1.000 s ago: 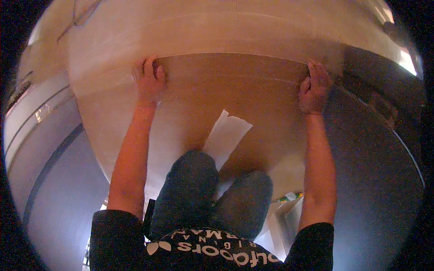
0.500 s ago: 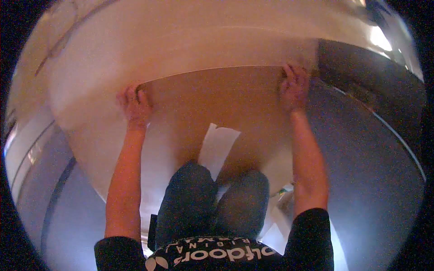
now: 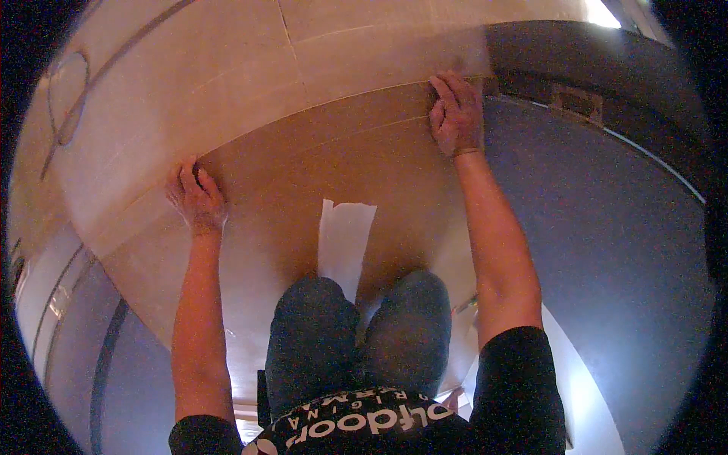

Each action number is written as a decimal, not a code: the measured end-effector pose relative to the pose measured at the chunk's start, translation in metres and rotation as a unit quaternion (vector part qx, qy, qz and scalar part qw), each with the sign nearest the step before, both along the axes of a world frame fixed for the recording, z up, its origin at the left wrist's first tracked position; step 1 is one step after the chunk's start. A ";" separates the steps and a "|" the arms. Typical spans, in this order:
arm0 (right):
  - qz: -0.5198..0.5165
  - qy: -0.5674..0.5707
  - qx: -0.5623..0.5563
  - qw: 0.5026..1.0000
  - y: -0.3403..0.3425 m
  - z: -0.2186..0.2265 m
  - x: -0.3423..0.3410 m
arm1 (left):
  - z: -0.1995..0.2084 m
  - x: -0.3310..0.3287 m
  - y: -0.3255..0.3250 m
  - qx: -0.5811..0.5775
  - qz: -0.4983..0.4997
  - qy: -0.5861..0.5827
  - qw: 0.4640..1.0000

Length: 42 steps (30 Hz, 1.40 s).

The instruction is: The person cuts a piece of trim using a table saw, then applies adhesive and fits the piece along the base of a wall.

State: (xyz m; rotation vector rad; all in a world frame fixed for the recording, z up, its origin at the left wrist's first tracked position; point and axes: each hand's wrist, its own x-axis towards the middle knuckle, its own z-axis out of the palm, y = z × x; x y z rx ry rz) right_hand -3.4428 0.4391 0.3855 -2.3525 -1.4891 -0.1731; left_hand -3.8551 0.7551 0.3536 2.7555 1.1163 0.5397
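Note:
A broad brown sheet or board (image 3: 303,178) lies in front of me, and a thin pale edge line crosses it. My left hand (image 3: 197,199) is at the left end of this edge, its fingers bent over it and small gaps between them. Farther right, my right hand (image 3: 455,114) has its fingers curled at the same edge, close to the sheet's right corner. The fingertips of both hands are partly hidden. Between my hands and knees, a white strip (image 3: 345,239), like paper or tape, rests on the brown surface.
My knees (image 3: 315,311) are on the brown surface. Lighter tan panelling (image 3: 250,83) continues beyond the edge, with a dark cable-like loop (image 3: 67,114) at far left. A grey-blue surface (image 3: 584,227) lies on the right, bordered by a dark wall or panel (image 3: 584,64).
The view has shifted and turned, showing more of the grey-blue surface at right. Both hands stay at the edge. The white strip appears farther left in view.

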 end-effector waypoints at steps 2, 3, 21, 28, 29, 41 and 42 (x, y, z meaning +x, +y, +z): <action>0.006 0.005 -0.006 1.000 0.004 -0.004 0.001 | -0.019 -0.009 0.000 0.002 0.008 -0.029 1.000; 0.008 0.000 -0.008 1.000 0.002 -0.004 0.007 | -0.026 -0.015 0.005 0.003 0.010 -0.059 0.998; 0.051 -0.031 -0.067 0.996 0.048 -0.046 0.001 | 0.006 -0.026 0.070 -0.057 0.066 0.086 0.992; 0.055 -0.052 -0.079 0.994 0.037 -0.048 0.010 | 0.019 -0.029 0.067 -0.055 0.040 -0.018 0.998; 0.050 -0.056 -0.084 0.994 0.029 -0.041 0.014 | 0.025 -0.019 0.062 -0.084 0.033 -0.047 0.995; -0.013 -0.064 -0.121 0.991 0.027 -0.017 0.003 | 0.025 -0.021 0.055 -0.046 0.036 -0.030 0.998; -0.005 -0.073 -0.123 0.990 0.022 -0.017 0.006 | 0.024 -0.017 0.053 -0.046 0.034 -0.028 0.998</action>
